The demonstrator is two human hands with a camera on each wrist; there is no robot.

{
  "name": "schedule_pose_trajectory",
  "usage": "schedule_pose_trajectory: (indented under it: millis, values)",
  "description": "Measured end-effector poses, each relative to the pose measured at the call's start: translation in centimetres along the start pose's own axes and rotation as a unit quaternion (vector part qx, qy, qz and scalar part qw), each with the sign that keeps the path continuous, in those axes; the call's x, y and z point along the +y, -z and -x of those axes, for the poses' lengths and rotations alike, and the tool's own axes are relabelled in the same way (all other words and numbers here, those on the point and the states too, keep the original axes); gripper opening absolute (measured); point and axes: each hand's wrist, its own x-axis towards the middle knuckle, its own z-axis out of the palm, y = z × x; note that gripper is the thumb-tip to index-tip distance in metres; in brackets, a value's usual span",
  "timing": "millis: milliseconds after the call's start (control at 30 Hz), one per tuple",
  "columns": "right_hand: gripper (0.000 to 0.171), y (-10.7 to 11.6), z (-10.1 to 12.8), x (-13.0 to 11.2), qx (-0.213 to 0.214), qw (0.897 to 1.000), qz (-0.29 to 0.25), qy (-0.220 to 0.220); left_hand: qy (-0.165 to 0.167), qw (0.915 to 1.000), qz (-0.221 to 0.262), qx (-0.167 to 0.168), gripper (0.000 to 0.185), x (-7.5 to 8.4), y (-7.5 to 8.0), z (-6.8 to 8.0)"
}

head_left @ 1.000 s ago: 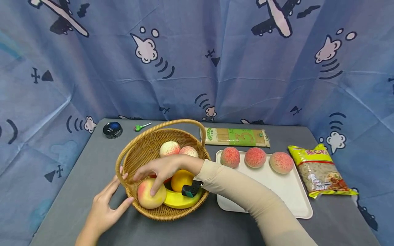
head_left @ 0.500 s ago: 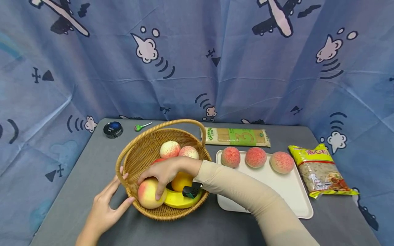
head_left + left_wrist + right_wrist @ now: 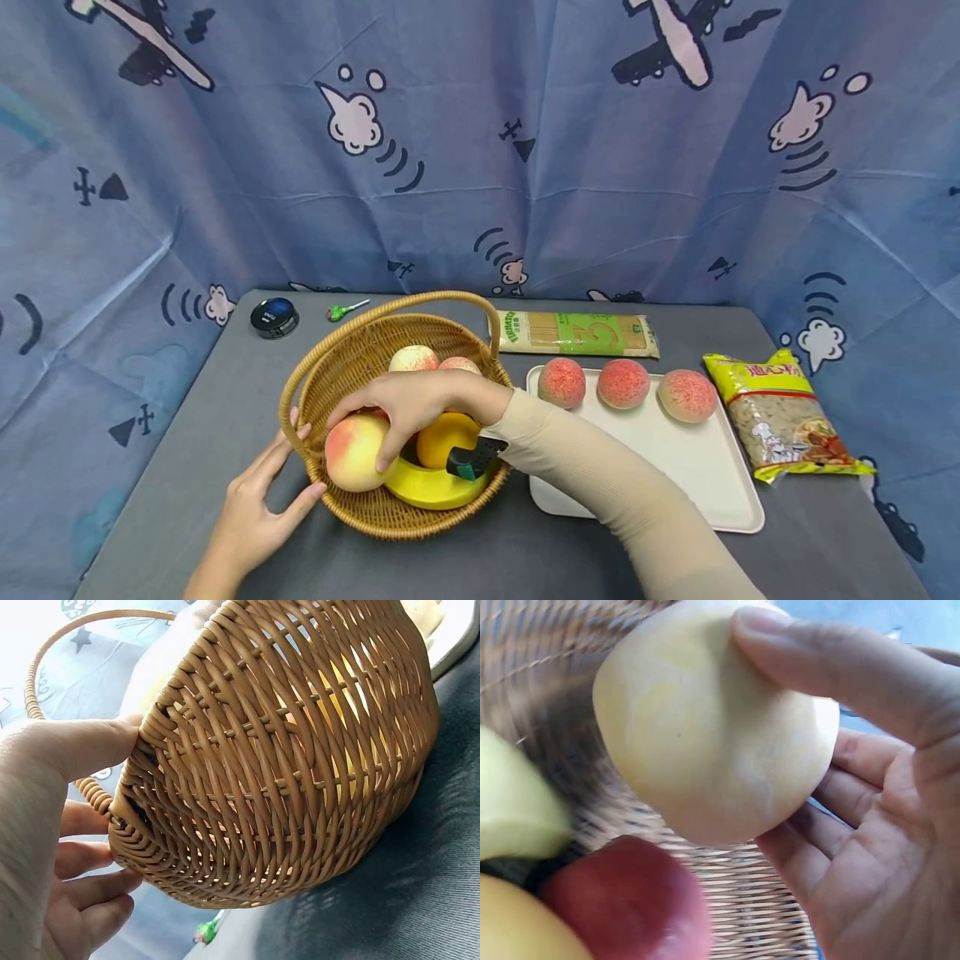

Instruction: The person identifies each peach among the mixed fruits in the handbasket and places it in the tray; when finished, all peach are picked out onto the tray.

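My right hand [image 3: 408, 404] grips a pale yellow peach [image 3: 356, 454] with a pink blush, thumb on one side and fingers on the other. In the right wrist view, the peach hangs over a rounded red fruit [image 3: 630, 900] inside the wicker basket [image 3: 405, 527]. My left hand [image 3: 255, 504] holds the basket's left rim by the handle's foot, thumb in front and fingers behind. Also in the basket are a banana [image 3: 431, 493], an orange [image 3: 448, 437] and two speckled peaches [image 3: 412, 358], partly hidden behind my right hand and wrist.
Right of the basket, a white tray [image 3: 637, 475] carries three pinkish-red peaches [image 3: 622, 384] along its back edge. Behind it lies a flat noodle packet [image 3: 577, 335], and a yellow food bag [image 3: 780, 425] rests against its right side. A round dark tin [image 3: 274, 317] and a lollipop [image 3: 341, 312] sit at back left.
My right hand has closed round the yellow peach and raised it a little, up and left, off the banana's end. My left hand stays on the basket rim.
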Motion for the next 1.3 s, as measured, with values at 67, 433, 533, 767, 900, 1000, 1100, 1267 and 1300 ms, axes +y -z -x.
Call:
schedule_pose_trajectory:
  millis: [67, 433, 533, 767, 900, 1000, 1100, 1267, 1300]
  values:
    - [0.072, 0.3, 0.8, -0.4, 0.022, 1.0, -0.002, 0.014, 0.001, 1.0, 0.001, 0.0, 0.072, 0.1, 0.0, 0.0]
    - [0.075, 1.0, 8.1, -1.9, 0.208, 0.974, -0.012, 0.09, 0.009, 1.0, -0.003, 0.002, 0.071, 0.0, 0.1, -0.1]
    - [0.076, 0.5, 10.2, -1.7, 0.257, 0.96, -0.037, 0.103, 0.007, 1.0, -0.003, 0.005, 0.071, 0.0, 0.1, -0.1]
    - [0.077, -1.3, 15.0, -1.0, 0.344, 0.922, -0.13, 0.12, -0.004, 0.9998, -0.004, 0.018, 0.07, 0.0, 0.3, 0.0]
    - [0.079, -2.7, 17.9, -0.3, 0.382, 0.907, -0.14, 0.11, 0.007, 0.9999, -0.003, 0.008, 0.071, 0.0, 0.3, 0.1]
    - [0.08, -3.9, 20.1, 0.4, 0.407, 0.901, -0.128, 0.079, 0.014, 0.9999, -0.008, 0.001, 0.073, 0.0, 0.2, 0.1]
    - [0.081, -5.4, 22.0, 1.4, 0.428, 0.894, -0.12, 0.061, 0.009, 0.9999, -0.01, 0.0, 0.074, 0.1, 0.1, 0.1]
    - [0.081, -8.1, 23.9, 2.9, 0.454, 0.882, -0.128, -0.008, 0.002, 1.0, -0.004, 0.004, 0.073, 0.0, -0.1, 0.0]
    - [0.081, -8.6, 24.1, 3.2, 0.458, 0.879, -0.132, -0.025, -0.001, 1.0, -0.003, 0.006, 0.072, -0.1, -0.2, 0.0]
